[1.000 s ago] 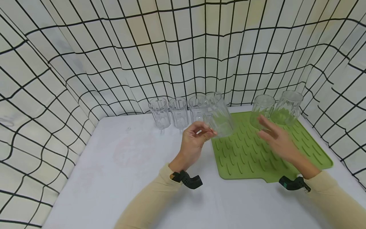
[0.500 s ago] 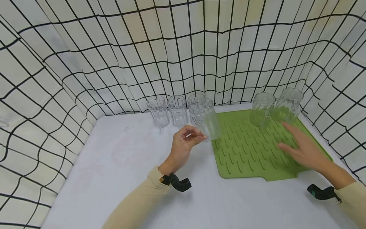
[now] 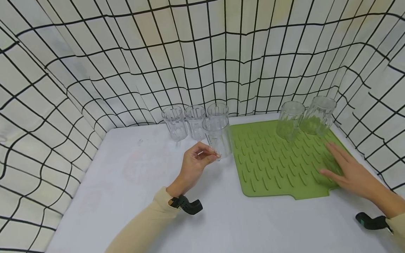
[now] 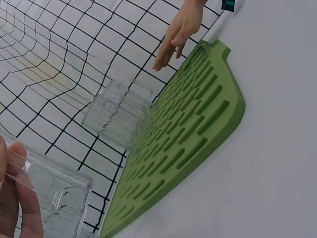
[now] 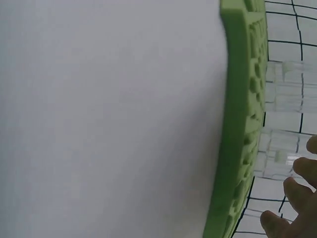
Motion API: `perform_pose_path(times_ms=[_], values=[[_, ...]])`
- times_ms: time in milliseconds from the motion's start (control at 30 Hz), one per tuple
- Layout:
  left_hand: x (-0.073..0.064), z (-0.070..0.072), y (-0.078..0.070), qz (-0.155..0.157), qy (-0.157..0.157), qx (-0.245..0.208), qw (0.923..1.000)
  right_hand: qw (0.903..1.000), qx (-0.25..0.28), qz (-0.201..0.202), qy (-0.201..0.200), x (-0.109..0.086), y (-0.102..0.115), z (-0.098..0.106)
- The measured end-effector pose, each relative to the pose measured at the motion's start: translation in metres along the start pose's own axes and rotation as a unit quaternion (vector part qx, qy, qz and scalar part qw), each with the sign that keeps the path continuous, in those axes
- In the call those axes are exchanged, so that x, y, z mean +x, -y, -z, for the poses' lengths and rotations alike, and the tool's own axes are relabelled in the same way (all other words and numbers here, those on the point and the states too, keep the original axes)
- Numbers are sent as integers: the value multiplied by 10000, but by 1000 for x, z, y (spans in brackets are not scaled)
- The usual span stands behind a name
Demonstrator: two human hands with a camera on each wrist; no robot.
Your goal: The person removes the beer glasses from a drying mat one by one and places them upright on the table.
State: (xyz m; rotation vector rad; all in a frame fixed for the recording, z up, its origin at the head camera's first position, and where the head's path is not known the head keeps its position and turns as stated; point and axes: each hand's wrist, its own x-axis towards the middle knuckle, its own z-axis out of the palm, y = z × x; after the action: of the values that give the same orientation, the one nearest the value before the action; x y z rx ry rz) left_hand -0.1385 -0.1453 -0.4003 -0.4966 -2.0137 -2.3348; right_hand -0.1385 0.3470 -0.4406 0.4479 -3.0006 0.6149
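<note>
With curled fingers and thumb, my left hand point(image 3: 195, 163) pinches the handle of a clear glass mug point(image 3: 221, 138), just left of the green mat point(image 3: 269, 186). That mug stands nearly upright, rim up, and overlaps a mug behind it in the head view. In the left wrist view its lower part point(image 4: 64, 201) shows beside my fingers point(image 4: 30, 210). My right hand point(image 3: 354, 174) holds nothing; its fingers are spread and extended over the right side of the mat. Two clear glass mugs, one here point(image 3: 289, 123) and one farther right point(image 3: 317, 117), stand on the mat's back right part.
Three clear glass mugs stand in a row at the back of the white table point(image 3: 133, 196), the leftmost one point(image 3: 175, 124) with its handle toward me. A black wire grid point(image 3: 202, 66) over white cloth walls in the back and both sides.
My left hand has moved left with the mug, off the mat's area, and the mug has become more upright. My right hand has drawn away to the right and toward me.
</note>
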Motion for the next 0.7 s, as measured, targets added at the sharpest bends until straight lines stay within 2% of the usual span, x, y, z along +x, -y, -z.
perform_pose_path(times_ms=[500,700], values=[[-15,36,0,51,-183,573,9982,9991,-351,74,228,-5,-27,-14],[-21,51,-1,-93,-208,749,9969,9951,-771,-137,596,-6,-30,-15]])
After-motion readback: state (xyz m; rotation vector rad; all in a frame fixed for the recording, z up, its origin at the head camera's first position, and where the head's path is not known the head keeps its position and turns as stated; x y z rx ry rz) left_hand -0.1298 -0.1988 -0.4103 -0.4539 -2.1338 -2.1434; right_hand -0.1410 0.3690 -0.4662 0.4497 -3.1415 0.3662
